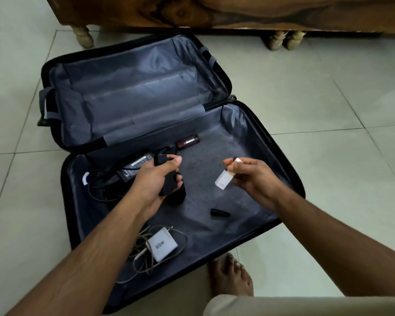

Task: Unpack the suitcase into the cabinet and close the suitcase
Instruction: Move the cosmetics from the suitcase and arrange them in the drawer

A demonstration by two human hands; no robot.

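Note:
The black suitcase lies open on the floor, its grey lining showing. My left hand grips a black device above the near half. My right hand pinches a small white and gold box. In the near half lie a black laptop adapter with its coiled cable, a white charger with a beige cable, a small black tube and a brown box. The far half holds nothing. The wooden cabinet stands just beyond.
Pale floor tiles surround the suitcase. The cabinet's turned legs stand on the floor behind it. My bare foot and a beige trouser leg are at the suitcase's near edge.

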